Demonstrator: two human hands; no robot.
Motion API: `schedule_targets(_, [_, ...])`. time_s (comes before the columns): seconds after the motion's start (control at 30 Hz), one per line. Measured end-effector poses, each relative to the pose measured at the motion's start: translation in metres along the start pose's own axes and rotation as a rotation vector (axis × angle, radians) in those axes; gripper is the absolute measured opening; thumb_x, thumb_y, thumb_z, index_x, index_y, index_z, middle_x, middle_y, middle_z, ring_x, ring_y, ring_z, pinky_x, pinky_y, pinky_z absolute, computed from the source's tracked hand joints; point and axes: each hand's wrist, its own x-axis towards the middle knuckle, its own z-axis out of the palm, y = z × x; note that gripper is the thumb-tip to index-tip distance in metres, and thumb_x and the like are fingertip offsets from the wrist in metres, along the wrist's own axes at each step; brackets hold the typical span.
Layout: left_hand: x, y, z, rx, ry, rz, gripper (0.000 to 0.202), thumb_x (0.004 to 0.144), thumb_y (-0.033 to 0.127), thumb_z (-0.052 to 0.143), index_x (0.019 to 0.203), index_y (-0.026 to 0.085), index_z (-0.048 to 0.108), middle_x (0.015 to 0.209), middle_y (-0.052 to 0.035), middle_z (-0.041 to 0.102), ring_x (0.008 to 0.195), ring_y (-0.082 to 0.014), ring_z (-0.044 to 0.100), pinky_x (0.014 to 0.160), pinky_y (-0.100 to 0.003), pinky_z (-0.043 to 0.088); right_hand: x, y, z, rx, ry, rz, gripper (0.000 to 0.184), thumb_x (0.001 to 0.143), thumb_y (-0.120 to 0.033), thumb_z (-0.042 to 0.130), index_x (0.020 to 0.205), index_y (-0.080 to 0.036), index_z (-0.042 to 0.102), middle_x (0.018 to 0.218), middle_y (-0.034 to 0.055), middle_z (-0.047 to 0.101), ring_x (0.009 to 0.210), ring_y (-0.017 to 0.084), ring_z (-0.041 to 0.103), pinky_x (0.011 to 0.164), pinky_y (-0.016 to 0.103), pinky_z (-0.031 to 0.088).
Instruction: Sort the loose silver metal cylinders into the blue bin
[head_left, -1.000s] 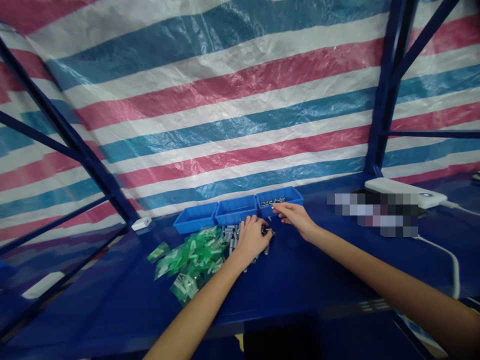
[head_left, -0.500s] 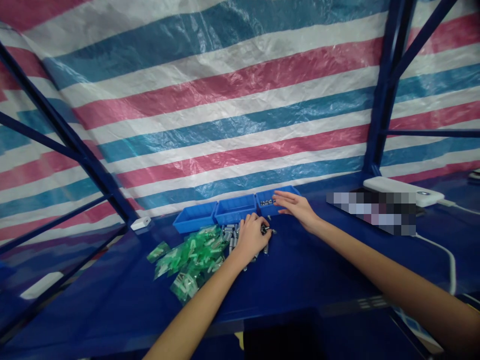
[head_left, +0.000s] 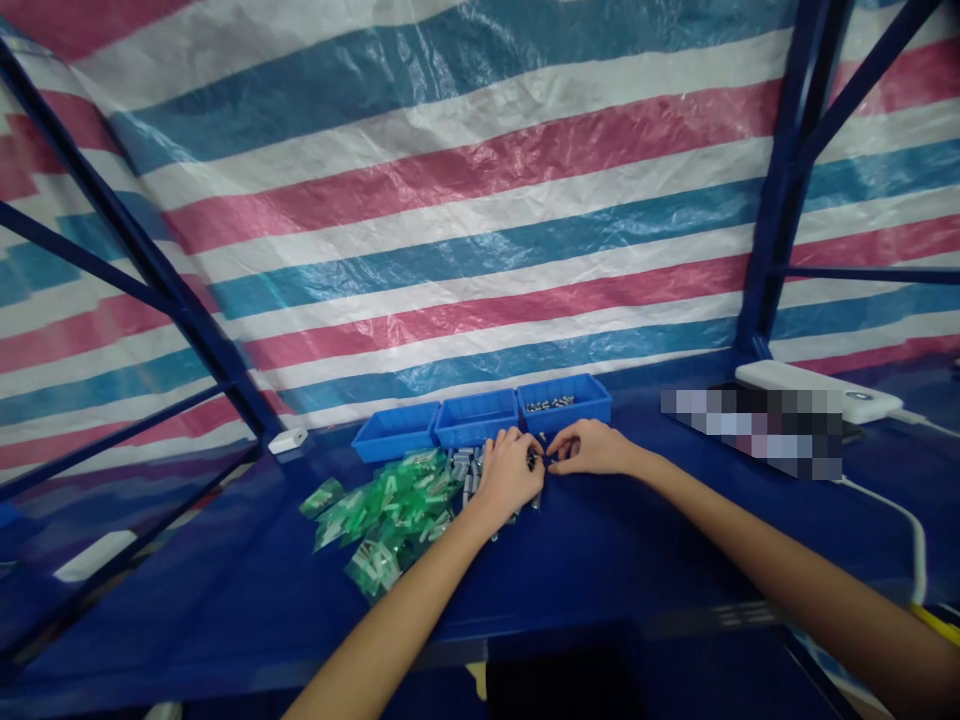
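My left hand is curled over small metal parts, some of which show dark and silvery between its fingers; their exact kind is too small to tell. Close against its fingertips, my right hand has thumb and fingers drawn together in a pinch, and what sits in the pinch cannot be made out. Beneath and beside my left hand lies a pile of grey metal cylinders, partly hidden by it. Behind the hands, small shiny metal pieces lie in the right blue bin.
Left of the metal pile is a heap of green plastic packets. Two more blue bins, the middle one and the left one, stand in the row. At right lie a phone and a white power bank with cables.
My right hand has come down from the right bin to my left fingertips, its outstretched fingers now pinched together. My left hand stays closed in about the same place.
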Motion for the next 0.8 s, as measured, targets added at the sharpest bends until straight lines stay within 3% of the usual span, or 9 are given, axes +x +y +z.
schedule_targets(0.13, [0.001,0.001,-0.001,-0.012,0.009,-0.02,0.014,0.079,0.023,0.047,0.083,0.023,0.06,0.092,-0.003,0.058,0.095,-0.0218,0.05,0.085,-0.04,0.034,-0.001,0.0,0.001,0.003,-0.008,-0.019,0.024,0.063,-0.036,0.067,0.083,-0.025,0.073,0.073,-0.0007,0.071,0.066,0.015,0.064,0.056,0.021,0.044])
schedule_targets(0.37, [0.005,-0.001,0.0,-0.138,0.048,-0.034,0.013,0.078,0.022,0.049,0.082,0.022,0.061,0.082,-0.0012,0.062,0.086,-0.0191,0.055,0.078,-0.034,0.037,-0.002,-0.005,0.01,0.023,0.16,-0.017,0.021,0.065,-0.025,0.062,0.084,-0.024,0.071,0.073,-0.0016,0.071,0.066,0.014,0.064,0.056,0.021,0.044])
schedule_targets(0.63, [0.009,-0.004,0.007,-0.515,0.143,-0.025,0.019,0.086,0.032,0.043,0.087,0.019,0.057,0.076,0.001,0.061,0.068,-0.0114,0.055,0.065,-0.023,0.04,0.006,-0.008,0.011,0.45,0.393,-0.055,0.026,0.065,-0.023,0.064,0.09,-0.016,0.068,0.077,0.0047,0.071,0.067,0.015,0.064,0.066,0.026,0.051])
schedule_targets(0.8, [0.01,-0.003,0.003,-0.577,0.168,-0.038,0.026,0.088,0.037,0.04,0.081,0.018,0.056,0.075,0.0005,0.057,0.068,-0.0119,0.052,0.065,-0.024,0.039,0.003,-0.019,0.009,0.703,0.358,0.065,0.035,0.067,-0.031,0.067,0.098,-0.016,0.067,0.087,0.0079,0.07,0.069,0.014,0.064,0.057,0.023,0.049])
